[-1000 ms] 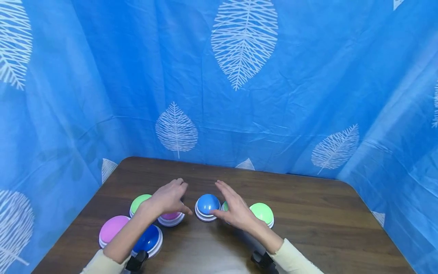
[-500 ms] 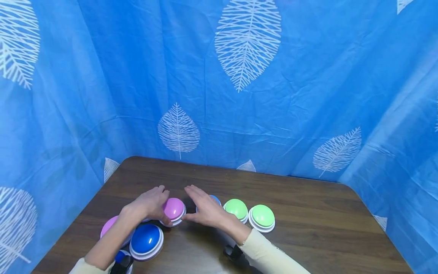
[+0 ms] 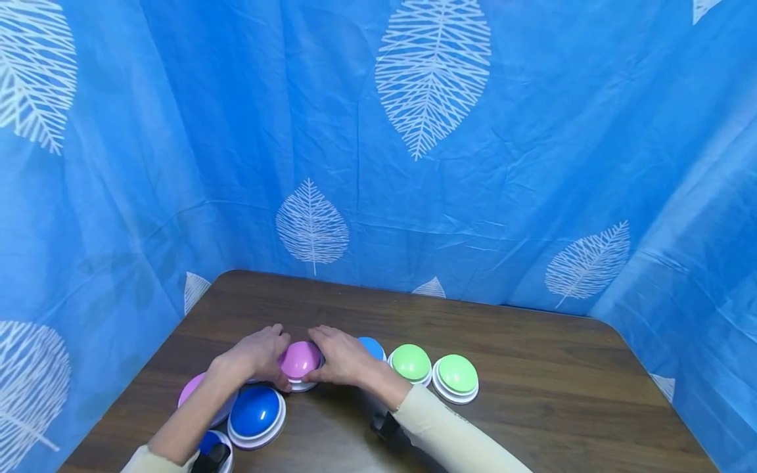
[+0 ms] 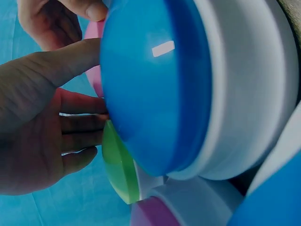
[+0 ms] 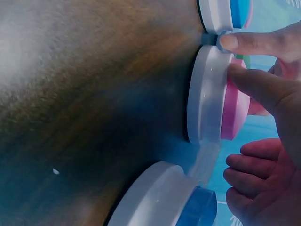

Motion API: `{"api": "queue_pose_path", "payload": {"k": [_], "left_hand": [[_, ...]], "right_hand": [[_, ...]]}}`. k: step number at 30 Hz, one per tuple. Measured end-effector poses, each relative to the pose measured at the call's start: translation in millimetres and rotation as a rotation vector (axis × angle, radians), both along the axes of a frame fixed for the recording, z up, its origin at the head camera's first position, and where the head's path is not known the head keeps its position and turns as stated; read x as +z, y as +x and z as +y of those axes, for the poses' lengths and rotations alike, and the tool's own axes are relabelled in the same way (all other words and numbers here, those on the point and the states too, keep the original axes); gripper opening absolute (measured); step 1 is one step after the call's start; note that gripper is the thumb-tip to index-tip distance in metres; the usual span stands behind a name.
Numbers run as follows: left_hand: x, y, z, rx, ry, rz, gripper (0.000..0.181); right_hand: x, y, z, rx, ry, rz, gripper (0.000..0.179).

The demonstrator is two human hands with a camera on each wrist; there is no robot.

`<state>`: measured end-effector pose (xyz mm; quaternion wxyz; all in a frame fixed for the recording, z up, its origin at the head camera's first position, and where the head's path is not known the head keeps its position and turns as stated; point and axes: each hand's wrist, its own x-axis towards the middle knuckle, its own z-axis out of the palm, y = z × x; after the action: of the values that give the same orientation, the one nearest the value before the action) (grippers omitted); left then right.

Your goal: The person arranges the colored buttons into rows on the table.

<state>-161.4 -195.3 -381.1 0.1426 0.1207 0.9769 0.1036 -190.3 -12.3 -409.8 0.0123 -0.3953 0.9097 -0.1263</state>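
Note:
A pink dome push button (image 3: pixel 300 359) with a white base sits on the table between both hands. My left hand (image 3: pixel 251 358) flanks its left side, with the thumb at the front and the fingers, fairly straight in the left wrist view, toward the back. On the opposite side is my right hand (image 3: pixel 343 358). In the right wrist view its thumb (image 5: pixel 258 84) lies against the pink button's edge, while its lower fingers (image 5: pixel 254 167) bend loosely, apart from the base. The left thumb (image 5: pixel 247 44) reaches beside that base. Some fingertips are hidden.
Right of the hands stand a blue button (image 3: pixel 371 347) and two green ones, the nearer (image 3: pixel 412 362) and the farther (image 3: pixel 458 373). Left lie a dark blue button (image 3: pixel 254 410), another blue one (image 3: pixel 208 443) and a partly covered pink one (image 3: pixel 190 387). A blue leaf-print curtain (image 3: pixel 378 256) backs the table.
Both hands have moved left. The right hand has come from above the blue and green buttons to the pink button's right side; the left hand has shifted to its left side.

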Motion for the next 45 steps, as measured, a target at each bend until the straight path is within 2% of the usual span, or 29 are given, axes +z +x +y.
{"api": "queue_pose_path", "payload": {"k": [9,18,29,33,40,45], "left_hand": [[-4.9,-1.0,1.1,-0.009,0.019,-0.017,0.071],[-7.4,-2.5,1.7,-0.024,0.032,0.014,0.064],[1.0,-1.6,1.0,-0.009,0.061,0.085,0.061],[6.8,-0.5,3.0,-0.011,0.097,0.101,0.062],[16.3,1.5,10.5,-0.003,0.242,0.14,0.061],[20.0,0.2,21.1,-0.001,0.302,0.167,0.066]], "right_hand": [[-3.3,-3.3,-4.0,0.057,0.014,-0.023,0.072],[-7.4,-3.3,-6.3,0.069,0.009,-0.008,0.071],[1.8,-2.9,-1.1,0.04,-0.086,-0.049,0.07],[7.4,-1.3,6.3,0.022,-0.139,-0.07,0.07],[15.2,-0.6,28.1,-0.005,-0.241,-0.095,0.073],[19.4,0.0,48.0,-0.033,-0.306,-0.1,0.074]]}}
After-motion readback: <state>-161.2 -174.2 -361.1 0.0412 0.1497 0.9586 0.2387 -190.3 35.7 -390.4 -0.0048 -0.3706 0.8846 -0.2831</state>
